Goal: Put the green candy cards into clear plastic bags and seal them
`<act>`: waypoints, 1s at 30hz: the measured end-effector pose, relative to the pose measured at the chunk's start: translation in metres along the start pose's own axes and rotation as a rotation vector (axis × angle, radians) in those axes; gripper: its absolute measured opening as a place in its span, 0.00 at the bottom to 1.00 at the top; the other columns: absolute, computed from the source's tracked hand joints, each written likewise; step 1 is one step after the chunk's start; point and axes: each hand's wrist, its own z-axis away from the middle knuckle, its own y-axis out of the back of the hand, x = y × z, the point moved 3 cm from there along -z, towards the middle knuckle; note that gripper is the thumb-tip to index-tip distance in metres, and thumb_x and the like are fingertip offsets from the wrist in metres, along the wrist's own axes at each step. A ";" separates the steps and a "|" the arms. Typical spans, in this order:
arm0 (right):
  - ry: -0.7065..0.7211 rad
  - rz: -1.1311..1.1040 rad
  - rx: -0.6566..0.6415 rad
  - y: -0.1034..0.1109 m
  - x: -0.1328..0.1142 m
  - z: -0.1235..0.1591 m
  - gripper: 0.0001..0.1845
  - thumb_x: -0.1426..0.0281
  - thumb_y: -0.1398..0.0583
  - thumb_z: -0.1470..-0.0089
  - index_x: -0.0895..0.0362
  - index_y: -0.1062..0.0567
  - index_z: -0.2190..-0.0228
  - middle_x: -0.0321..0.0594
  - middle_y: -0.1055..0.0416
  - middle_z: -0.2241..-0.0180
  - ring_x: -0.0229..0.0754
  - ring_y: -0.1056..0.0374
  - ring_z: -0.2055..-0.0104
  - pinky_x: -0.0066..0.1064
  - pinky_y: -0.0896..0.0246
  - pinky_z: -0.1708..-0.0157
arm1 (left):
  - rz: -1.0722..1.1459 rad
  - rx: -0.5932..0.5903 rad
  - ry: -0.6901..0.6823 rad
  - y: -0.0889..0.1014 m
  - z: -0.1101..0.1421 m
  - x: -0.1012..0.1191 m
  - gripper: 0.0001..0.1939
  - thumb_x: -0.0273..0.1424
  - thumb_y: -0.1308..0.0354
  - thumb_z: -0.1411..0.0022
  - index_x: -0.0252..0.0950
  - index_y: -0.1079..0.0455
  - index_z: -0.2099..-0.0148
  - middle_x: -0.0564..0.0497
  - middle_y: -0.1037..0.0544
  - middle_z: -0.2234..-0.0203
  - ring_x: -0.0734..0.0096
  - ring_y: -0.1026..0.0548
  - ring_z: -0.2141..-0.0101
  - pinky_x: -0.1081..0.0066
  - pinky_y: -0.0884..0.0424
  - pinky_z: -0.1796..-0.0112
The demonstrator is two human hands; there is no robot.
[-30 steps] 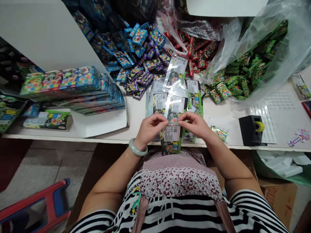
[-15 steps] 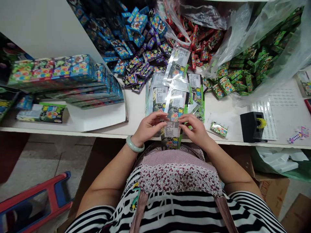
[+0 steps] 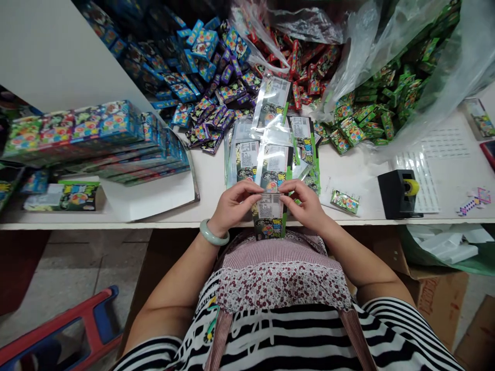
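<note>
At the table's front edge a printed plastic packet [image 3: 269, 219] hangs down, dark with a green side strip and a pale label. My left hand [image 3: 236, 205] pinches its top left corner between thumb and fingers. The top right corner is pinched the same way by my right hand [image 3: 303, 205]. Just beyond my fingertips lies a loose pile of similar packets [image 3: 275, 159] with clear plastic upper parts, overlapping each other. Whether anything is inside the held packet I cannot tell.
Behind the pile are heaps of small blue boxes [image 3: 203, 44], purple boxes [image 3: 209, 121], red boxes [image 3: 323, 64] and green boxes [image 3: 371, 116], partly under clear plastic bags. Stacked box rows [image 3: 77, 126] stand left. Right are a single green box [image 3: 345, 201] and a black tape dispenser [image 3: 398, 193].
The view has shifted slightly, so the table items sit a little further left. Both hands keep their pinch on the packet's top edge; the fingers have barely moved.
</note>
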 end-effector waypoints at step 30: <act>-0.344 0.462 0.240 0.112 0.063 0.006 0.09 0.69 0.40 0.42 0.56 0.21 0.61 0.42 0.24 0.60 0.41 0.29 0.60 0.35 0.33 0.56 | -0.013 0.061 0.063 0.004 -0.002 -0.009 0.05 0.34 0.33 0.41 0.40 0.26 0.64 0.53 0.21 0.68 0.69 0.22 0.62 0.65 0.25 0.57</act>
